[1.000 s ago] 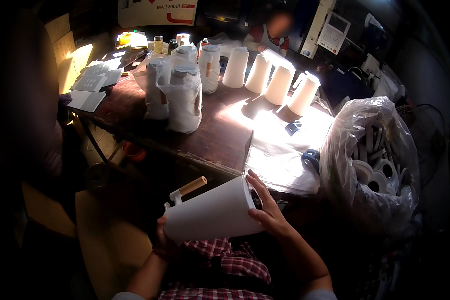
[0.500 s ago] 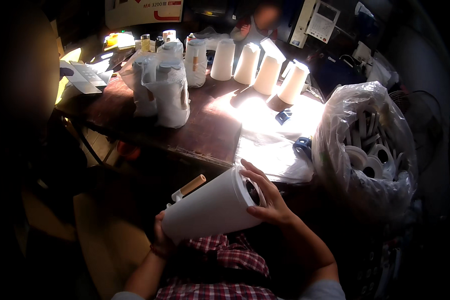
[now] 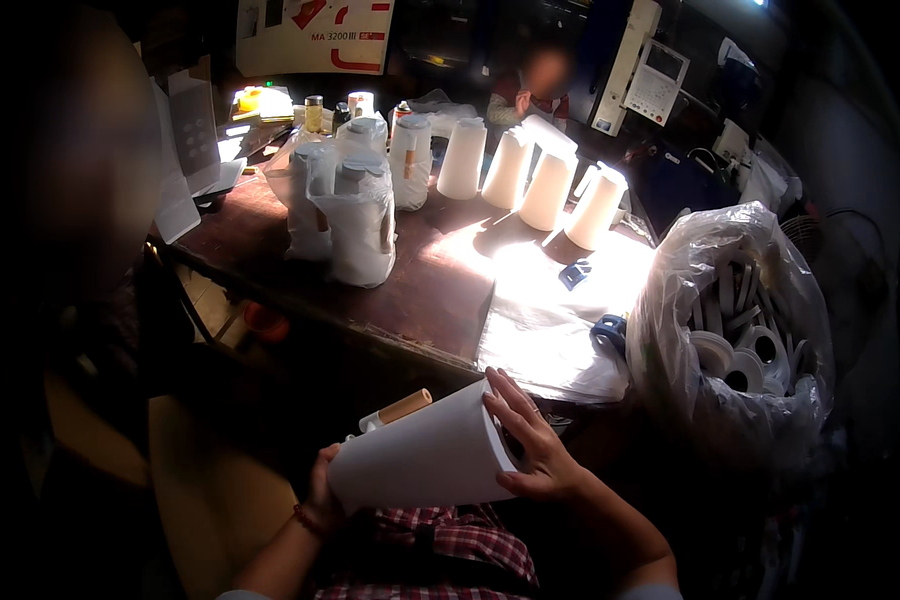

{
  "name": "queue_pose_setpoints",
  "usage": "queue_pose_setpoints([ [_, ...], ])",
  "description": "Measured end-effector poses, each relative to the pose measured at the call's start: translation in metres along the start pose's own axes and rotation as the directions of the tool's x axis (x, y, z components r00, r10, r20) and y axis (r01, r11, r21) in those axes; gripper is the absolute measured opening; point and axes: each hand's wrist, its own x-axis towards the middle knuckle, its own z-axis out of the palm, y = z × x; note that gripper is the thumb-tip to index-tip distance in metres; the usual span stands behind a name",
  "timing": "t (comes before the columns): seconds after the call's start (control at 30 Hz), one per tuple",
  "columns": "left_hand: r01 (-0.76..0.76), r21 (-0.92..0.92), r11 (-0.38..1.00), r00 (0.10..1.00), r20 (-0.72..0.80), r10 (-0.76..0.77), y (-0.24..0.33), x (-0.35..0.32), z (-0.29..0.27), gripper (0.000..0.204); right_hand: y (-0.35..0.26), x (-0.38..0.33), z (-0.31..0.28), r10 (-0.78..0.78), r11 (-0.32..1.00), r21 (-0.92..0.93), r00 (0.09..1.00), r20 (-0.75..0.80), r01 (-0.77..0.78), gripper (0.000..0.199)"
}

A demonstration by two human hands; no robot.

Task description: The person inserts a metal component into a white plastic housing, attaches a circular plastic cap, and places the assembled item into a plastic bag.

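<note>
A white tapered jug (image 3: 420, 455) lies tilted on its side above my lap, held between both hands. Its tan, wood-coloured handle (image 3: 405, 405) sticks out on the far side. My left hand (image 3: 322, 484) is closed around the jug's left end, with the fingers partly hidden beneath it. At the right end, my right hand (image 3: 535, 440) grips the rim, fingers across the far edge and thumb on the near side. A dark opening shows a little between thumb and fingers.
On the brown table (image 3: 430, 310) stand several white tapered jug bodies (image 3: 550, 190) and several plastic-wrapped jugs (image 3: 362, 225). White sheets (image 3: 540, 350) and a blue tape dispenser (image 3: 610, 328) lie at its right. A plastic-lined bin (image 3: 660, 340) holds white parts. Across the table sits a person (image 3: 530, 100).
The view has shifted, so table and jug appear lower. My right hand now covers more of the jug's opening and rim. Across the table, the person has raised a hand.
</note>
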Motion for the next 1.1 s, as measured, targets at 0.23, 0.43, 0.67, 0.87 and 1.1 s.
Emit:
queue_pose_setpoints([
  [0.23,-0.085,0.058,0.995,0.996,-0.020,0.086,0.012,-0.013,0.011,0.059,0.007,-0.011,0.018,0.143,0.929,0.363,0.977,-0.158,-0.077,0.087],
  [0.43,-0.099,0.046,0.994,0.995,-0.020,0.100,0.022,-0.023,0.021,0.055,-0.005,-0.007,0.017,0.069,0.975,0.218,0.984,-0.164,-0.032,0.083],
  [0.67,0.099,-0.128,0.987,0.971,0.230,-0.067,0.001,-0.009,-0.037,0.059,-0.057,0.020,-0.002,-0.132,0.979,-0.149,0.990,0.045,0.138,0.079],
  [0.87,0.180,-0.066,0.981,0.981,0.085,-0.175,0.002,-0.022,-0.021,0.067,-0.115,0.032,-0.011,-0.386,0.842,-0.263,0.866,0.318,0.471,0.075],
  [1.1,-0.287,0.121,0.950,0.958,0.011,0.288,0.025,-0.034,0.026,0.066,-0.043,0.014,0.021,0.465,0.693,0.694,0.857,-0.221,-0.197,0.076],
])
